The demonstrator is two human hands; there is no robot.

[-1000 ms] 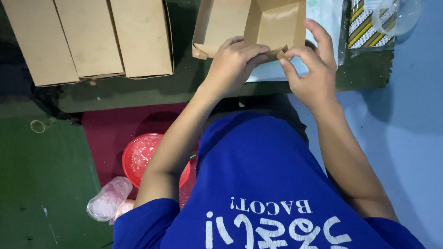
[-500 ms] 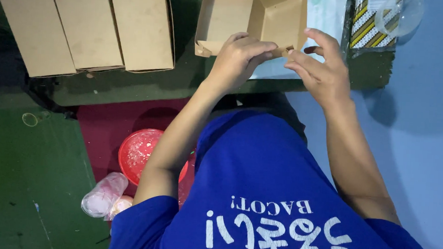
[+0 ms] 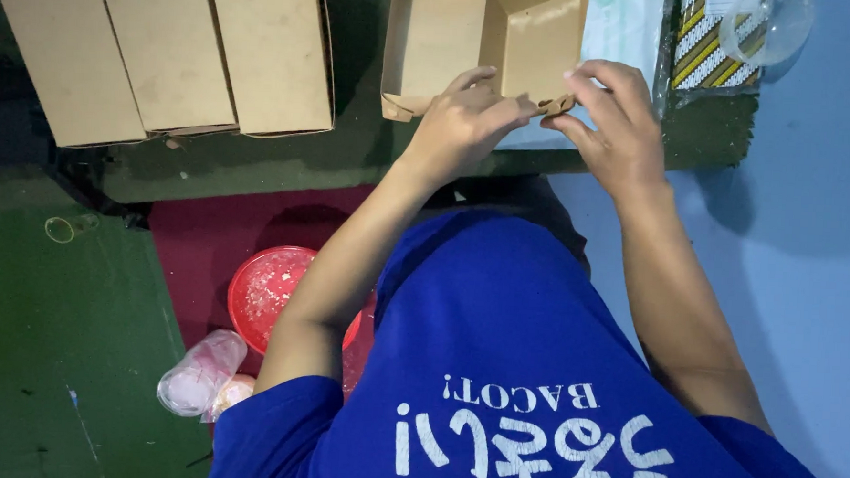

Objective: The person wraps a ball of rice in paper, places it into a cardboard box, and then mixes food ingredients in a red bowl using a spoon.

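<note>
Left hand [image 3: 464, 121], right hand [image 3: 612, 123] both pinching empty open cardboard box [image 3: 486, 41] corner flap.

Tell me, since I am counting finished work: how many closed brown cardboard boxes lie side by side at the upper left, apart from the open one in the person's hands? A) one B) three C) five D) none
B: three closed brown boxes lie in a row at the upper left, while the left hand and right hand pinch a flap of the open box.
</note>
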